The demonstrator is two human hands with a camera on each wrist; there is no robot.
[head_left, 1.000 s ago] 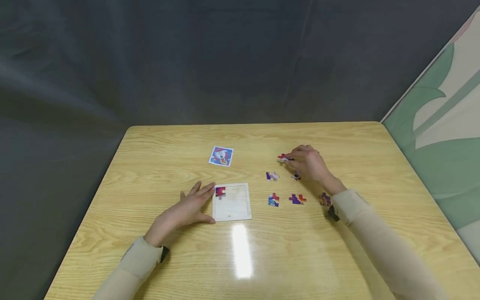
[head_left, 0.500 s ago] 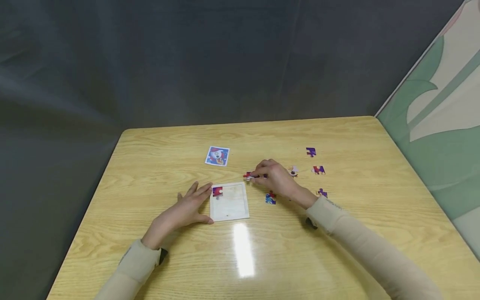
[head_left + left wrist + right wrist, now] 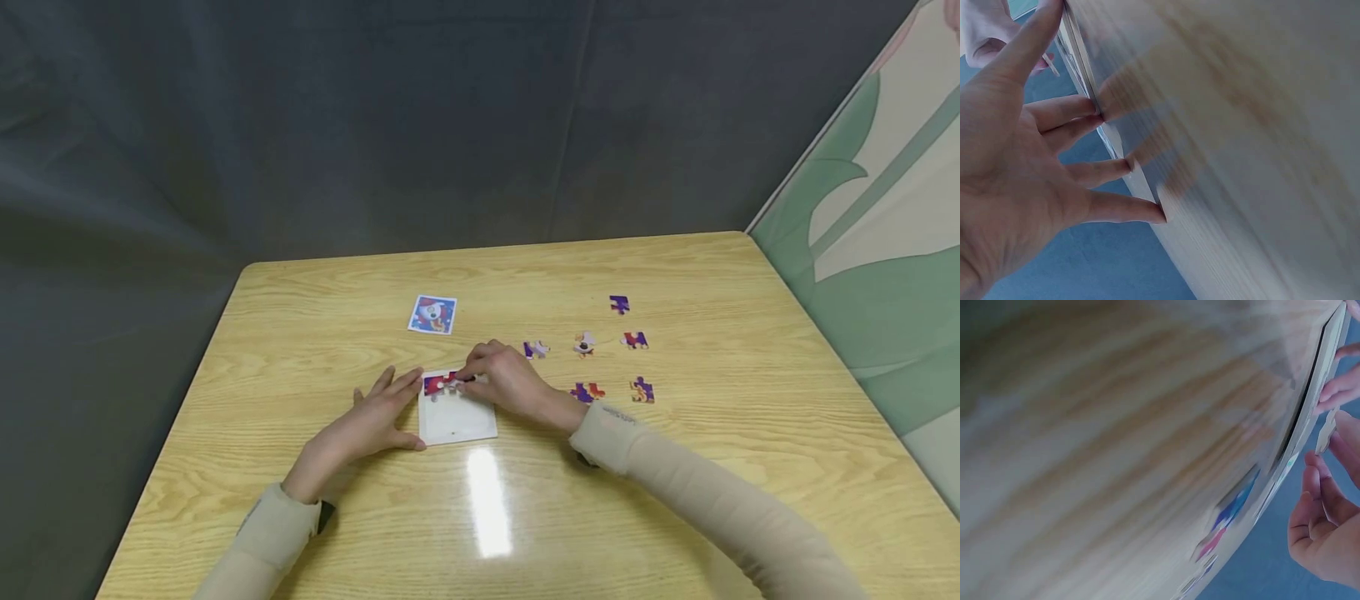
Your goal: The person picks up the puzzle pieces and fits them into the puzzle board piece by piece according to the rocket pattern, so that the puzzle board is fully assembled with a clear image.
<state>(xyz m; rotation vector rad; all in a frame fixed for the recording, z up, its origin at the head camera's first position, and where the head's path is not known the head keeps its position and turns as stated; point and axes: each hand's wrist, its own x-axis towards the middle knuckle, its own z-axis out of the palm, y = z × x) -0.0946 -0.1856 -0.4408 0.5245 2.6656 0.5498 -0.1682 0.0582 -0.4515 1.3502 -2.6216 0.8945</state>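
Your right hand [image 3: 501,377] pinches piece [image 3: 1327,433] over tray [image 3: 459,421].
Left hand [image 3: 375,417] spread; card [image 3: 432,315] toward table's [image 3: 637,517] far edge, loose pieces [image 3: 633,340] toward right.

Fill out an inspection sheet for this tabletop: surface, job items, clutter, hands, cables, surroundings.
Surface: wood-grain table, with a bright reflection on the near side of the tray.
Job items: one placed piece in the tray's far left corner; at least six loose puzzle pieces right of the tray; picture card beyond it.
Clutter: nothing seen.
Left hand: fingers spread, at the tray's left edge.
Right hand: pinches a held piece by the tray's far side; contact with the tray unclear.
Cables: nothing seen.
Surroundings: dark cloth behind the table; leaf-patterned panel at right.
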